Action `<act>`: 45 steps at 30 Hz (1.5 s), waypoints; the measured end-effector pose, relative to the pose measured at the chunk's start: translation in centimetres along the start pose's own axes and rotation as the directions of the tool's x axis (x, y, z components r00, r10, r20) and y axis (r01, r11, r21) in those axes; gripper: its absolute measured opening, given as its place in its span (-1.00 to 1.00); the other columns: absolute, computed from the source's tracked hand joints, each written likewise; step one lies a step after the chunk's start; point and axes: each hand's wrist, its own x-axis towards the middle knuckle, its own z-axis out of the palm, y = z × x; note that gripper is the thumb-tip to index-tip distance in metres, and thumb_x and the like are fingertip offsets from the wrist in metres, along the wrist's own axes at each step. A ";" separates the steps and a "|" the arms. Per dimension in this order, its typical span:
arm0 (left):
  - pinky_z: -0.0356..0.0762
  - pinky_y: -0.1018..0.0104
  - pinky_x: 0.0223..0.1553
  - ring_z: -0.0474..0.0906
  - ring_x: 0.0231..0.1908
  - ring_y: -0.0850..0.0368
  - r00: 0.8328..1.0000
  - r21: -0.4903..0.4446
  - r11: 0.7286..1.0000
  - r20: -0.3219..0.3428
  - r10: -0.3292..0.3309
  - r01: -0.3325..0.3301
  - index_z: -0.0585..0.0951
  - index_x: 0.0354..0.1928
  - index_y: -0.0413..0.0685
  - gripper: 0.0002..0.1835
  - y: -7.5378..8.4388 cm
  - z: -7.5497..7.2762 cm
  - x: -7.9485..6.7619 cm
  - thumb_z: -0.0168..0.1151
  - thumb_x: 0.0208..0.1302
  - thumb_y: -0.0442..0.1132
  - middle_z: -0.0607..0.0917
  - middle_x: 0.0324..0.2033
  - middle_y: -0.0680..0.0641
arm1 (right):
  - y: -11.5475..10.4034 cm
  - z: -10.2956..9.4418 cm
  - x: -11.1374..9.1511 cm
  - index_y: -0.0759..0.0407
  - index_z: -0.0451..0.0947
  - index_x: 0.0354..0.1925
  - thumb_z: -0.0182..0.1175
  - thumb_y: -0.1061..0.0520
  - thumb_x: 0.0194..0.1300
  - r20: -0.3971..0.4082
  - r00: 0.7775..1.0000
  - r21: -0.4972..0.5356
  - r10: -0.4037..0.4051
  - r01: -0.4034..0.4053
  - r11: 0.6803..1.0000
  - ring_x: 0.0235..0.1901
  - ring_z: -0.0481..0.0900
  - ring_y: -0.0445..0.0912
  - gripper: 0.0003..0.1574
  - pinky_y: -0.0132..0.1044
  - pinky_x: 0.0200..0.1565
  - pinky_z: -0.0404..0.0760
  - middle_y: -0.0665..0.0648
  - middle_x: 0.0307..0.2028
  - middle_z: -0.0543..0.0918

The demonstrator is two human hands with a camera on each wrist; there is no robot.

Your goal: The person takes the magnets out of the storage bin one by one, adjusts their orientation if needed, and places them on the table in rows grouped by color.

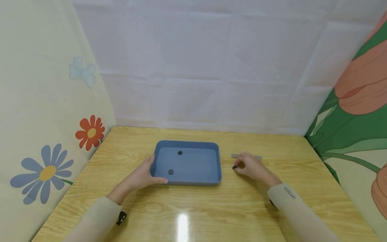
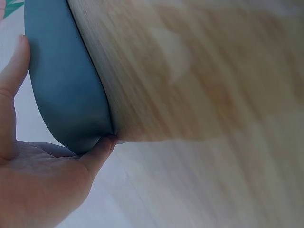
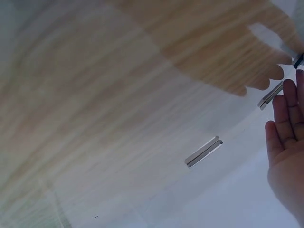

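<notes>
A shallow blue rectangular tray lies on the wooden table. Inside it are two small dark round discs, one toward the back and one near the front left. My left hand holds the tray's front left corner, thumb along the near wall, fingers at the left side. The left wrist view shows that thumb on the blue wall. To the right of the tray, my right hand pinches a small black disc between thumb and index finger, low over the table.
Two short silvery strips, a left one and a right one, lie on the table just beyond my right hand. A white cloth hangs behind the table. Flower-printed cloths stand at left and right.
</notes>
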 end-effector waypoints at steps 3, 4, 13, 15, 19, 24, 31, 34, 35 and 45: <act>-0.02 -0.27 0.41 -0.20 0.47 -0.37 1.000 -0.001 1.000 -0.001 0.001 -0.001 -0.28 0.48 -0.33 0.43 0.0 0.0 -0.1 0.46 -0.12 0.27 -0.19 0.49 -0.37 | 0.0 0.0 0.0 -0.02 0.65 -0.29 0.39 0.00 0.13 0.002 1.000 0.002 0.002 -0.002 1.000 -0.14 0.51 -0.13 -0.82 -0.18 -0.07 0.59 -0.06 -0.22 0.61; -0.02 -0.27 0.41 -0.20 0.47 -0.37 1.000 -0.001 1.000 -0.002 0.001 -0.001 -0.28 0.48 -0.33 0.43 0.0 0.0 -0.1 0.46 -0.12 0.27 -0.19 0.49 -0.37 | 0.0 0.0 0.1 -0.02 0.65 -0.29 0.39 -0.01 0.13 0.003 1.000 0.006 0.005 -0.005 1.000 -0.14 0.50 -0.13 -0.82 -0.18 -0.07 0.59 -0.06 -0.22 0.60; -0.01 -0.28 0.41 -0.19 0.47 -0.37 1.000 0.007 1.000 -0.004 -0.005 0.005 -0.29 0.48 -0.31 0.44 -0.3 0.1 -0.1 0.45 -0.13 0.29 -0.19 0.49 -0.37 | -0.5 -0.5 0.6 -0.03 0.64 -0.27 0.39 0.00 0.13 -0.015 1.000 0.021 -0.011 0.011 1.000 -0.11 0.54 -0.11 -0.82 -0.19 -0.07 0.61 -0.05 -0.21 0.61; -0.01 -0.28 0.41 -0.19 0.48 -0.37 1.000 0.003 1.000 -0.004 -0.011 0.011 -0.29 0.49 -0.29 0.45 -0.2 0.1 -0.2 0.46 -0.14 0.29 -0.20 0.50 -0.35 | -0.8 -0.7 0.8 -0.01 0.64 -0.24 0.39 0.01 0.14 -0.022 1.000 0.012 -0.018 0.019 1.000 -0.09 0.55 -0.10 -0.80 -0.18 -0.05 0.61 -0.04 -0.19 0.62; -0.01 -0.28 0.41 -0.20 0.48 -0.36 1.000 -0.004 1.000 -0.003 -0.016 0.016 -0.29 0.49 -0.28 0.44 -0.2 0.1 -0.2 0.46 -0.14 0.28 -0.20 0.50 -0.34 | -1.6 -1.1 1.3 0.04 0.64 -0.18 0.36 0.01 0.17 -0.028 0.999 0.002 -0.023 0.023 1.000 -0.08 0.57 -0.08 -0.76 -0.15 -0.03 0.61 -0.03 -0.17 0.63; 0.00 -0.28 0.41 -0.18 0.47 -0.37 1.000 -0.001 1.000 -0.006 -0.002 0.002 -0.28 0.49 -0.30 0.43 -0.1 0.1 -0.3 0.45 -0.12 0.27 -0.19 0.50 -0.36 | -3.0 -1.6 2.2 0.05 0.64 -0.14 0.33 -0.01 0.20 -0.019 0.999 0.001 -0.046 0.046 0.999 -0.05 0.58 -0.02 -0.73 -0.12 -0.02 0.61 -0.02 -0.15 0.63; -0.01 -0.26 0.42 -0.19 0.48 -0.36 1.000 0.004 1.000 -0.007 -0.003 0.003 -0.28 0.49 -0.30 0.44 0.0 0.1 -0.3 0.45 -0.14 0.30 -0.19 0.50 -0.35 | -5.1 -1.4 3.6 0.05 0.64 -0.14 0.34 0.00 0.19 -0.031 0.994 -0.001 -0.105 0.105 0.994 -0.03 0.58 -0.01 -0.73 -0.11 0.01 0.59 -0.01 -0.13 0.64; -0.01 -0.26 0.42 -0.19 0.48 -0.36 1.000 0.006 1.000 -0.006 -0.001 0.001 -0.28 0.48 -0.30 0.45 0.0 0.1 -0.3 0.44 -0.14 0.31 -0.19 0.50 -0.36 | -6.1 -1.2 4.2 0.06 0.65 -0.14 0.35 0.01 0.18 -0.022 0.993 0.007 -0.114 0.114 0.993 -0.02 0.57 0.00 -0.72 -0.11 0.01 0.58 -0.01 -0.13 0.63; -0.01 -0.26 0.42 -0.19 0.48 -0.36 1.000 0.003 1.000 -0.006 -0.001 0.001 -0.28 0.48 -0.30 0.45 0.0 0.1 -0.3 0.45 -0.14 0.30 -0.19 0.50 -0.36 | -6.5 -1.2 4.4 0.06 0.65 -0.14 0.35 0.00 0.18 -0.016 0.993 0.007 -0.114 0.114 0.993 -0.02 0.57 -0.01 -0.72 -0.12 0.01 0.58 -0.02 -0.13 0.62; 0.01 -0.25 0.42 -0.18 0.48 -0.34 1.000 0.007 1.000 -0.007 0.007 -0.007 -0.28 0.49 -0.29 0.48 -0.1 0.2 -0.1 0.44 -0.19 0.36 -0.18 0.50 -0.34 | -9.4 -0.1 6.6 0.05 0.65 -0.14 0.36 -0.01 0.17 0.012 0.979 0.013 -0.204 0.204 0.979 -0.05 0.59 0.01 -0.70 -0.16 -0.01 0.60 -0.03 -0.15 0.65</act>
